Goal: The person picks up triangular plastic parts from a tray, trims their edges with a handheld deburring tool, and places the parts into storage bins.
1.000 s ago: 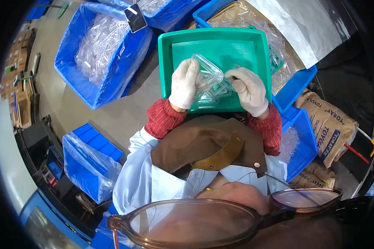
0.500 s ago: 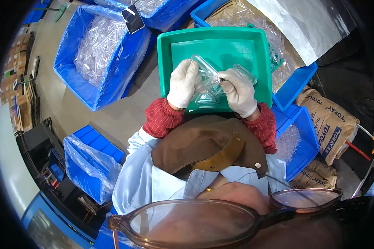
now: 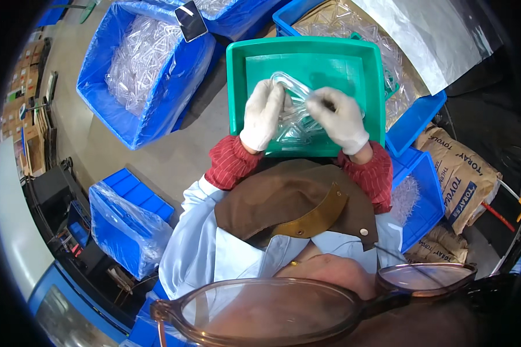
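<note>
A green plastic tray (image 3: 359,63) rests in front of me, above my lap. Both my hands wear white gloves and work over its near half. My left hand (image 3: 263,114) grips the left side of a clear plastic triangular part (image 3: 292,95). My right hand (image 3: 340,118) pinches the same clear part from the right. More clear plastic parts (image 3: 292,134) lie in the tray under my hands. My sleeves are red, over a brown apron.
A blue bin lined with a bag (image 3: 139,69) full of clear parts stands at the left. Another blue bin (image 3: 341,17) of clear parts sits behind the tray. Blue crates (image 3: 419,191) and brown paper sacks (image 3: 463,173) are at right. A covered blue crate (image 3: 127,222) sits at lower left.
My right hand has moved left toward the left hand, and the clear part between them has turned and been drawn closer together.
</note>
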`<state>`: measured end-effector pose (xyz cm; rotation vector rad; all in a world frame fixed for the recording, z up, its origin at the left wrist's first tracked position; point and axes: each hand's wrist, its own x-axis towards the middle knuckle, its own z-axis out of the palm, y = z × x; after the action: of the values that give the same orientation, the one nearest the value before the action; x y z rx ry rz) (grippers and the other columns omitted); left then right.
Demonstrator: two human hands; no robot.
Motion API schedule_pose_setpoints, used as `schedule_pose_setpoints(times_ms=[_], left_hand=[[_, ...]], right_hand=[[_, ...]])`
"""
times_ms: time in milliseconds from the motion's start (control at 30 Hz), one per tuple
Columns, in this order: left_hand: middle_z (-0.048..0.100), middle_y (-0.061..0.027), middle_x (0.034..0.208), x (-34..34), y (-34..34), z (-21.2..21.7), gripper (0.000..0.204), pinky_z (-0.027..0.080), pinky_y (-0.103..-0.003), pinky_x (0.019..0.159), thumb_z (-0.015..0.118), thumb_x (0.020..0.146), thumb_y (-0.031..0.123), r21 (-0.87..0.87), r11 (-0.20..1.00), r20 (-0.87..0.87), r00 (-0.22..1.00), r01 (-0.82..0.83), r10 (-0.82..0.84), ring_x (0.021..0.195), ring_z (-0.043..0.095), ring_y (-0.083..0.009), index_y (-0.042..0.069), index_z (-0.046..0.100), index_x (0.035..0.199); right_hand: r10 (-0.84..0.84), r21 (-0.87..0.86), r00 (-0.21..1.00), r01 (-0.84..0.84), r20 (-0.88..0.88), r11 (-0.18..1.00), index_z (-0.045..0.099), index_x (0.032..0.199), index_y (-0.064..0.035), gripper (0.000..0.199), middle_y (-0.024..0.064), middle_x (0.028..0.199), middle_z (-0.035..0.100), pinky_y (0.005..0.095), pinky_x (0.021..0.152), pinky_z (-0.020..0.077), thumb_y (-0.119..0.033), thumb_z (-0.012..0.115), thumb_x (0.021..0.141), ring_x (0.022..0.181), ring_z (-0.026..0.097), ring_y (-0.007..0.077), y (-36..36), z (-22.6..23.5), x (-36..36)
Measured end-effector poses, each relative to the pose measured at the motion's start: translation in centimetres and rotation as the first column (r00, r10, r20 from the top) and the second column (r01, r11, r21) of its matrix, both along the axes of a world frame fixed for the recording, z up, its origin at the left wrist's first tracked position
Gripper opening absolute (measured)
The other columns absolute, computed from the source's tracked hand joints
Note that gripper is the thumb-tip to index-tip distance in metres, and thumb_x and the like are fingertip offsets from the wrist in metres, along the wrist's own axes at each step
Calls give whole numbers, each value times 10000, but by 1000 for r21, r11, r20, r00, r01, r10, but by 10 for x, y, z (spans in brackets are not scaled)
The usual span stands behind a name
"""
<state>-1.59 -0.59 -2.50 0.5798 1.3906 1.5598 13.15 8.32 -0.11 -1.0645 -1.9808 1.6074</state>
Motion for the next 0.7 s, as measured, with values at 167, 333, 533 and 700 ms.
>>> schedule_pose_setpoints(times_ms=[167, 333, 533, 700], left_hand=[[596, -80, 745, -23, -20, 1, 174, 482, -235, 511, 532, 891, 134, -133, 988, -53, 995, 77, -85, 554, 580, -140, -24, 506, 959], [584, -133, 902, -133, -37, -36, 233, 504, -260, 622, 523, 903, 178, -33, 955, 321, 902, -293, 288, 787, 606, -197, -29, 503, 1008], [491, -227, 1191, -157, -25, -19, 452, 491, -385, 855, 530, 905, 182, 29, 885, 371, 827, -464, 422, 1036, 553, -300, -101, 377, 1222], [575, -172, 1095, -71, -12, -9, 377, 480, -325, 823, 552, 882, 154, -51, 987, 73, 986, -149, 153, 973, 582, -232, -70, 475, 1176]], right_hand=[[35, -4, 990, -35, 133, 999, 638, 899, -14, 327, 90, 715, 623, 273, 612, 443, -319, 523, 884, 651, 573, 139, 33, -18, -19], [378, 87, 600, -602, 705, 794, 659, 899, -63, 395, 126, 856, 658, 388, 684, 463, -406, 620, 708, 765, 610, 322, 41, -55, -38], [357, -88, 868, -349, 346, 933, 631, 746, -34, 274, 68, 678, 615, 315, 590, 436, -306, 652, 727, 612, 559, 181, 54, -64, -26], [101, -320, 974, -32, 202, 947, 618, 722, -16, 245, -2, 655, 567, 256, 577, 412, -247, 696, 742, 622, 493, 80, 47, -34, -15]])
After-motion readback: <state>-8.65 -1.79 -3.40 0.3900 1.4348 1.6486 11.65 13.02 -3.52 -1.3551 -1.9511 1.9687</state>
